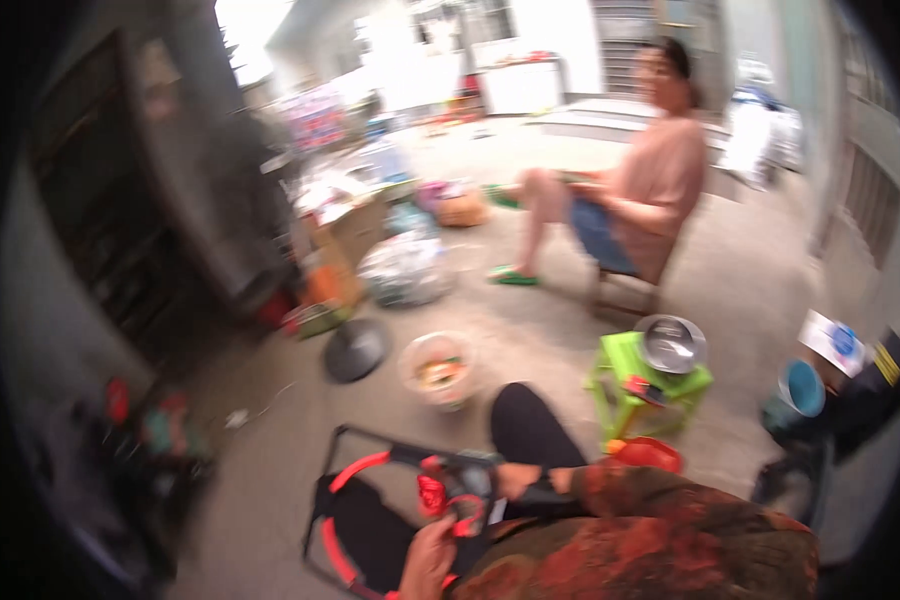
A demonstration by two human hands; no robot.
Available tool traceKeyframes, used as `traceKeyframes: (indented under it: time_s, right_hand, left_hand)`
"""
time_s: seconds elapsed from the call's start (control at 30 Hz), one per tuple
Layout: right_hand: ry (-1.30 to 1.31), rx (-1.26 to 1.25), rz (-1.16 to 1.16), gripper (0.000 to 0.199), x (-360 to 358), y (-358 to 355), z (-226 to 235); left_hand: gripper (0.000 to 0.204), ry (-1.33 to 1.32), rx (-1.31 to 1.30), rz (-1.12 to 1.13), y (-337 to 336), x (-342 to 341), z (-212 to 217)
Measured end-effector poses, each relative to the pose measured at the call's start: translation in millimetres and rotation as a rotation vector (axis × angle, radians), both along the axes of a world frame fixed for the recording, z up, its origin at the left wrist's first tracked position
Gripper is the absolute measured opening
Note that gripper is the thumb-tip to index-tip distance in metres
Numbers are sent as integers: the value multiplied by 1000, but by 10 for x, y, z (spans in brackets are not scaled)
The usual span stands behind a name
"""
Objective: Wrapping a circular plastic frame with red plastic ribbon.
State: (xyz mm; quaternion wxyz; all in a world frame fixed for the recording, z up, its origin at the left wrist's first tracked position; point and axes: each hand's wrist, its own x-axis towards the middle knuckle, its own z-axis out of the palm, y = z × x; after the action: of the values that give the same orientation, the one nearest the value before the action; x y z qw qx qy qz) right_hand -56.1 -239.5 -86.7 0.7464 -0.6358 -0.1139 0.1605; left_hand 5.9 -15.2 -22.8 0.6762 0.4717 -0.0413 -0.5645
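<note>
Hands beside blurred red bundle, long axis pointing forward.

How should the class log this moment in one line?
left hand: at red-banded black frame | right hand: at same frame | grips: blurred | ahead: pale tub, lime-green stool, metal bowl

This looks like the courtyard or front area of a home, with a pale concrete floor running back to low steps in bright daylight. Everyday household things suggest it: a lime-green plastic stool bearing a metal basin, a blue bucket, and a stuffed clear plastic bag, while a seated person wears green slippers.
</note>
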Motion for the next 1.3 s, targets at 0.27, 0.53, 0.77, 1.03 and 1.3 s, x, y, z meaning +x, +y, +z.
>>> traceKeyframes:
  time_s: [0.27,0.53,0.77,1.03,1.3]
  right_hand:
    - [276,1223,-583,19,-158,-180,748]
    - [492,776,-499,36,-937,183,821]
    - [390,957,-815,36,-1051,190,1011]
    - [300,1068,-1184,29,-800,-194,706]
    - [423,955,-1157,45,-710,-184,618]
  left_hand:
    - [20,-11,-157,84,195,-68,259]
    - [15,-72,-73,115,70,49,209]
    - [9,-239,-137,188,179,-71,229]
    - [3,-168,-131,187,137,-125,286]
    - [5,-162,-111,175,123,-137,380]
